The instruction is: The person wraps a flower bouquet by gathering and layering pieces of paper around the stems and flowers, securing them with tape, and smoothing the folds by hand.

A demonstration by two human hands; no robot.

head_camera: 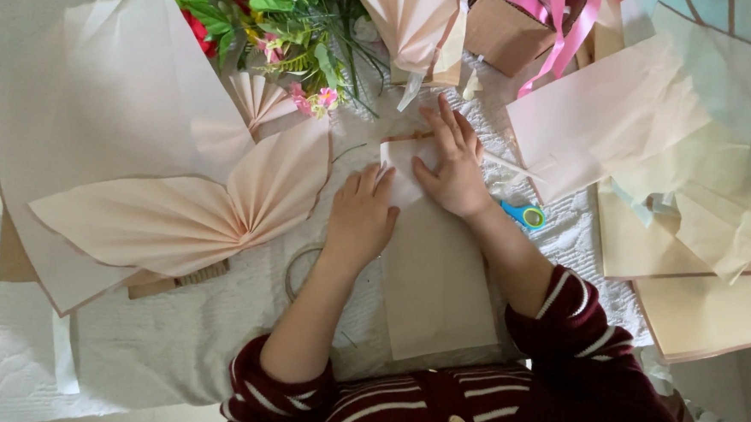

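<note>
Currently we've got left hand and right hand both flat, fingers spread wide, pressing the peach paper strip; its top end is folded over, pale.

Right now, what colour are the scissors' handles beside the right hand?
Blue with yellow inside, on the scissors, head view.

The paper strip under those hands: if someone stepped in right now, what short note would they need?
Left hand: flat, palm down on the paper strip, holding nothing.
Right hand: flat, fingers spread, pressing the strip's folded far end.
Things: the strip lies lengthwise on the white cloth; a finished pleated fan lies to the left, scissors beside the right wrist, paper sheets stacked at right, flowers at the far edge.
Done: first folds at the far end.
Left: most of the strip is unfolded.
</note>
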